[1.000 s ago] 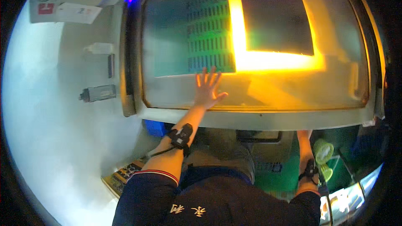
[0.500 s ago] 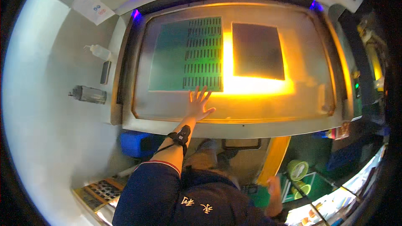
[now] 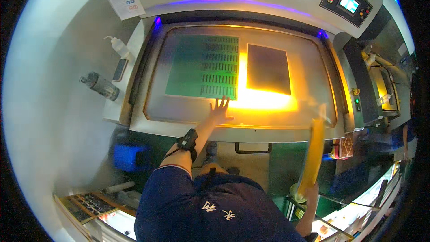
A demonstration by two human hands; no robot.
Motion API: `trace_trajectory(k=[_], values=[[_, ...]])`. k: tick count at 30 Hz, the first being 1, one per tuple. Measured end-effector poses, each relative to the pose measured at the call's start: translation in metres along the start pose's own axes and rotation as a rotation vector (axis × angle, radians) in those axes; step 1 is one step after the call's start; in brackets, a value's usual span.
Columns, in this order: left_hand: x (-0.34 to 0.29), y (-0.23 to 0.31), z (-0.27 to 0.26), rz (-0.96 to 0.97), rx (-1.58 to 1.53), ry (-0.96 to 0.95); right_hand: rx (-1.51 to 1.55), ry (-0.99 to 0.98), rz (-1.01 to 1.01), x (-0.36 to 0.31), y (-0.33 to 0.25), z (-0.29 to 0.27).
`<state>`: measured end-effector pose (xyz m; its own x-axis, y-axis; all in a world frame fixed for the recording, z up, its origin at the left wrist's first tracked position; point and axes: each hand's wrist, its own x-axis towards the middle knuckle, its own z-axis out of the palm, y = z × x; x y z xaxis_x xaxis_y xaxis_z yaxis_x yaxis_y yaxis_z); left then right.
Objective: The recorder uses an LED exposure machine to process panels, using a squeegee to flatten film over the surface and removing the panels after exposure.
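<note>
My left hand [image 3: 220, 113] is open on the lit exposure table, fingers spread, fingertips at the lower edge of a green sheet with rows of dark slots [image 3: 204, 69]. A black device [image 3: 187, 140] is strapped around that forearm. At lower right my right hand [image 3: 310, 192] is closed around the lower end of a long yellow strip [image 3: 314, 152]. The strip stands up from the hand toward the table's front right, blurred by motion; I cannot tell its exact kind. A dark rectangular panel [image 3: 268, 69] lies right of the green sheet, with bright yellow light around its edges.
The exposure table's metal frame [image 3: 192, 131] surrounds the glass. On the left ledge are a white squeeze bottle [image 3: 118, 46], a phone [image 3: 120, 69] and a clear bottle [image 3: 101, 86]. A control panel [image 3: 347, 2] sits at upper right; a blue bin [image 3: 130, 157] stands below left.
My right hand has risen with the yellow strip, whose top now reaches over the table's front right. My left hand stays by the green sheet's lower edge. The head view has shifted.
</note>
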<state>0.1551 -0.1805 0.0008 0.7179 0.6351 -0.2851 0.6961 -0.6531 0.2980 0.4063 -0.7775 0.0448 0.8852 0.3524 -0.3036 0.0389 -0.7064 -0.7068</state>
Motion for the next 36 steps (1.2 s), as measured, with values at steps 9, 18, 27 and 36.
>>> trace_trajectory(k=[9, 18, 27, 36], values=[[-0.118, -0.054, -0.068, 0.286, -0.008, -0.166, -0.829, -0.443, -1.198, 0.060, -0.335, 0.177], [-0.156, -0.198, -0.040, 0.026, 0.290, -0.228, -0.764, -0.504, -1.296, 0.017, -0.309, 0.373], [0.097, -0.316, -0.155, 0.043, 0.399, -0.106, -0.817, -0.283, -1.307, 0.182, -0.484, 0.525], [0.384, -0.405, -0.259, -0.063, 0.161, 0.090, -0.898, -0.206, -1.258, 0.411, -0.696, 0.653]])
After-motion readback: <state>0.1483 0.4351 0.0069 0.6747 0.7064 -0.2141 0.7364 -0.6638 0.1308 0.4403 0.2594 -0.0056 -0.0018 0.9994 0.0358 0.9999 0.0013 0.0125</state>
